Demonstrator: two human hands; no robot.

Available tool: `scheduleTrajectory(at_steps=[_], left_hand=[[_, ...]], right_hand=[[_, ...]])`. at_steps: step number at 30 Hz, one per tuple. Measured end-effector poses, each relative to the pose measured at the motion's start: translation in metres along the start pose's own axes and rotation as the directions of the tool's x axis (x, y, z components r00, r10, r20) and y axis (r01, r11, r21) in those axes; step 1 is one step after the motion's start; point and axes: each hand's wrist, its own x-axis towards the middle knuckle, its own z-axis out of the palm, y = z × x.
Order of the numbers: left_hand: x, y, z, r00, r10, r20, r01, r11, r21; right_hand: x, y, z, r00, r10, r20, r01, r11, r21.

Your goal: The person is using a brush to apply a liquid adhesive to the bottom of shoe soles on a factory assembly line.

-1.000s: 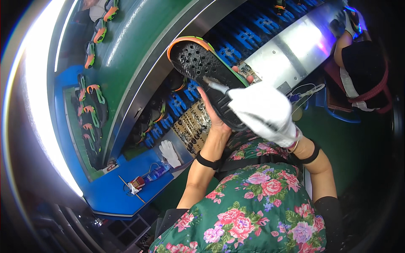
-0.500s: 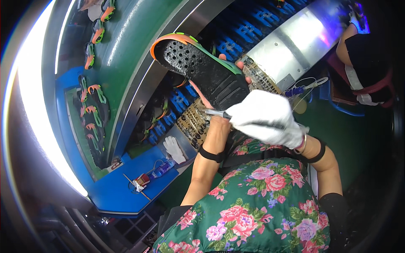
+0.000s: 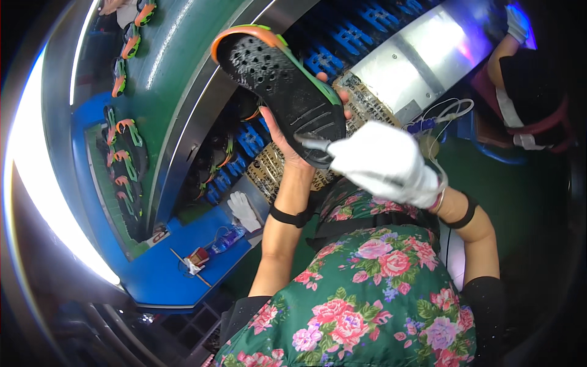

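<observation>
My bare left hand point(image 3: 283, 142) is wrapped round a shoe sole point(image 3: 283, 92) from beneath, thumb along its left edge and fingertips showing past its right edge. The sole is black inside, with round holes at the heel end and an orange-to-green rim. It is tilted, heel up and away from me. A white glove covers my right hand point(image 3: 385, 164), which is closed on a small brush point(image 3: 317, 144) with a pale metal neck. The brush's tip lies over the sole's near end; motion blur hides whether it touches.
Several similar soles point(image 3: 125, 165) lie on the green conveyor point(image 3: 165, 67) at left. A blue table point(image 3: 177, 278) carries a white glove point(image 3: 243, 211), a plastic bottle point(image 3: 227, 238) and a reddish pot point(image 3: 197, 258). Blue racks point(image 3: 351, 38) stand beyond; another person's gloved hand point(image 3: 516, 23) is at upper right.
The sole and my left hand have shifted left and slightly up in view. The brush has passed from beside my left wrist to over the sole's near end.
</observation>
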Motion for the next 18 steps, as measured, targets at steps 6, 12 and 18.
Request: scheduleTrajectory(at_steps=[6,12,18], left_hand=[[-0.008,-0.004,0.01,0.98,0.001,-0.2,-0.037,0.984,-0.176],[-0.005,0.007,0.002,0.989,-0.122,-0.08,0.109,0.984,-0.142],[-0.007,0.009,0.007,0.983,-0.178,-0.048,0.171,0.977,-0.13]], right_hand=[[-0.007,0.002,0.001,0.947,0.311,0.082,-0.312,0.826,0.469],[-0.015,-0.004,0.007,0.991,0.008,0.13,-0.017,0.998,0.067],[-0.002,0.002,-0.007,0.975,0.184,0.125,-0.208,0.952,0.224]])
